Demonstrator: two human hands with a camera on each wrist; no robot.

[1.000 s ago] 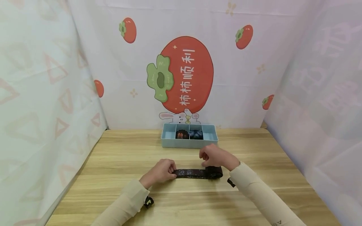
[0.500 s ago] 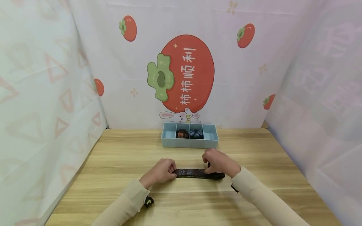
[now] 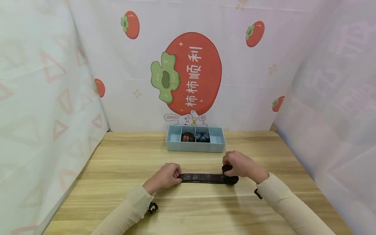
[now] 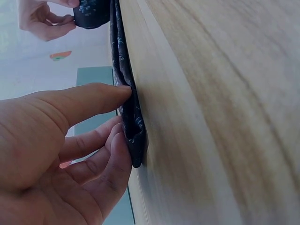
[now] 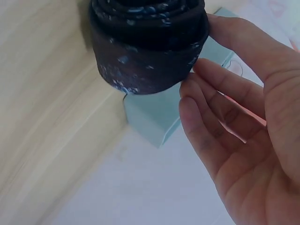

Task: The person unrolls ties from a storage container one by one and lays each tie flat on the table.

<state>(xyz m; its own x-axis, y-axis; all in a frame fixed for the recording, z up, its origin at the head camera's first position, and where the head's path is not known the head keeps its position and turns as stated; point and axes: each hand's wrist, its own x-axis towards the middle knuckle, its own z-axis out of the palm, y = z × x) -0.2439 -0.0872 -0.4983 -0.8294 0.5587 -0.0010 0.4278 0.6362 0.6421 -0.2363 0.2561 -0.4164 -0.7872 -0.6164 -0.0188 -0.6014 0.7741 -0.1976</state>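
A dark patterned cloth strip (image 3: 205,178) lies flat across the wooden table (image 3: 123,153), running left to right. My left hand (image 3: 175,174) pinches its left end against the table. In the left wrist view the thumb and curled fingers of that hand (image 4: 123,115) close on the folded end of the strip (image 4: 132,129). My right hand (image 3: 230,168) grips the rolled-up right end (image 3: 232,179). The right wrist view shows the roll (image 5: 147,42) as a tight dark coil, with the hand's (image 5: 201,54) thumb and fingers round its side.
A light blue divided box (image 3: 195,147) stands at the table's back edge, behind the hands. Its two middle compartments hold dark rolled items; the outer ones look bare. Printed cloth screens close in the left, back and right sides.
My right hand has carried the roll to the right, and the flat stretch of strip between the hands has grown longer. The left hand has stayed put on its end.
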